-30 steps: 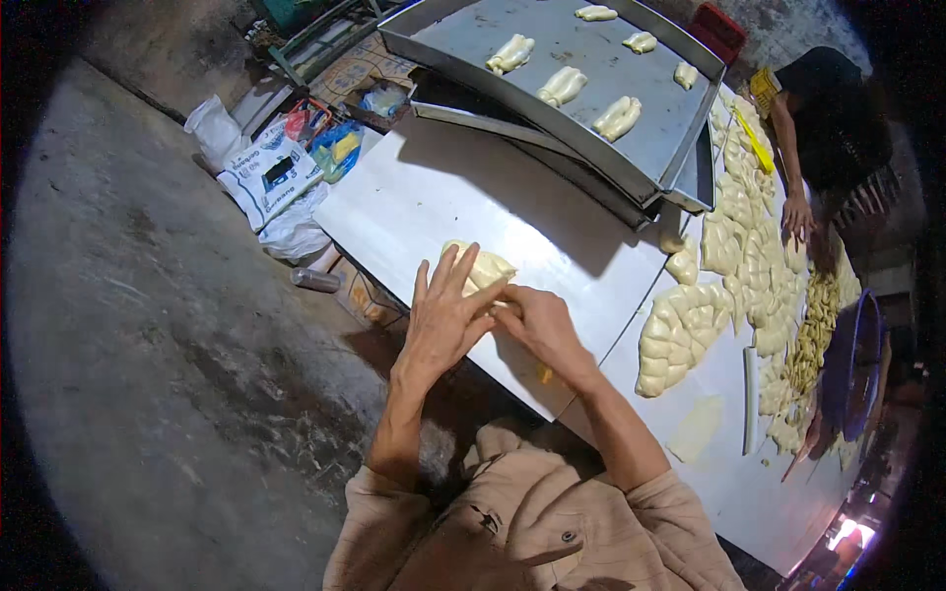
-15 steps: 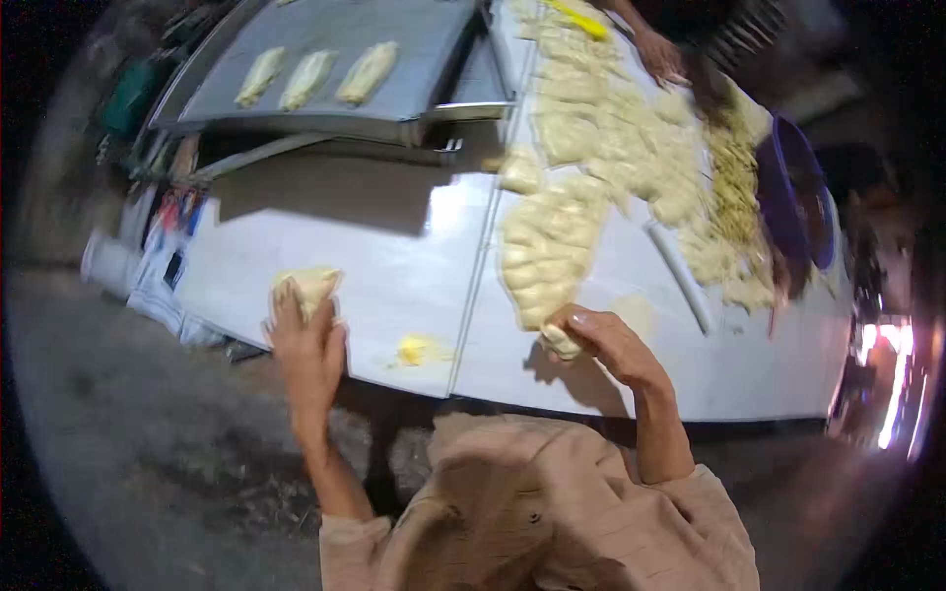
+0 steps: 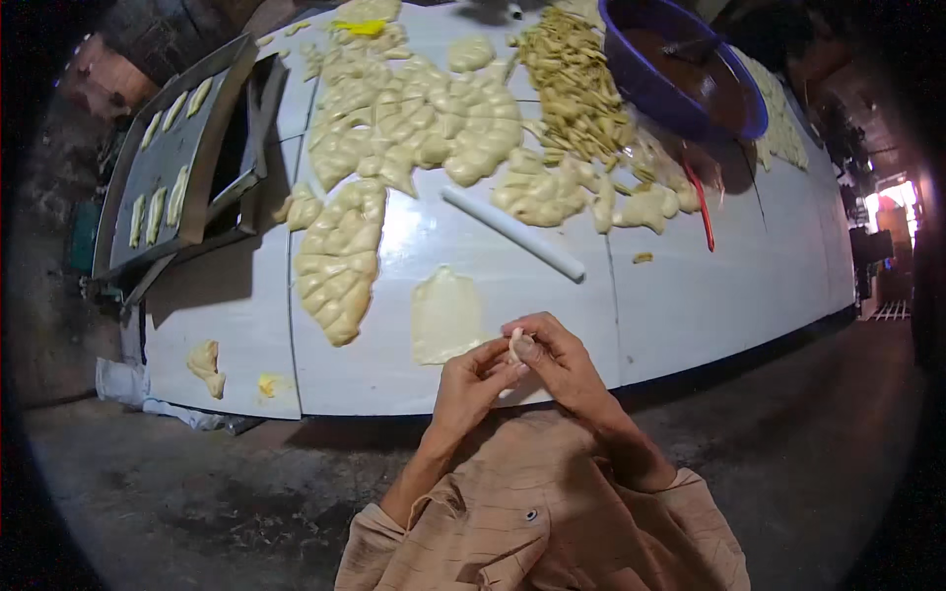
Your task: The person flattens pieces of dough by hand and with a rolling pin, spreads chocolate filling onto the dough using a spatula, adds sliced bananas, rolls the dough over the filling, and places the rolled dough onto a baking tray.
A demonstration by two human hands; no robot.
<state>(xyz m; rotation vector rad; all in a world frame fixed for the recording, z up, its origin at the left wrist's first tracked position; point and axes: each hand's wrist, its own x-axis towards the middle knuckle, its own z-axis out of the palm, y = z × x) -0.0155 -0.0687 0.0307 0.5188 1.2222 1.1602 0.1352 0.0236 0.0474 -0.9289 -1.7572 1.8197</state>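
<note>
My left hand (image 3: 467, 386) and my right hand (image 3: 564, 372) meet over the table's near edge, fingers closed around a small piece of pale dough (image 3: 515, 345). The fingers hide most of it. Just beyond my left hand lies a thin, flattened sheet of dough (image 3: 445, 317). Farther left is a long dough slab scored into pieces (image 3: 340, 264). A white rolling pin (image 3: 512, 233) rests diagonally beyond my hands. Near the table's left end sits a separate lump of dough (image 3: 206, 369), beside a yellow smear (image 3: 267, 384).
Metal trays (image 3: 163, 192) bearing shaped dough strips stand at the left. More dough (image 3: 434, 118) spreads across the far side. At the far right, a heap of yellowish-brown slices (image 3: 572, 84) adjoins a purple basin (image 3: 616, 54) of brown contents. A red utensil (image 3: 702, 205) lies nearby.
The view has swung to the right. My left hand has let go of the dough lump at the left and joined my right hand. The small dough piece has come away from the slab.
</note>
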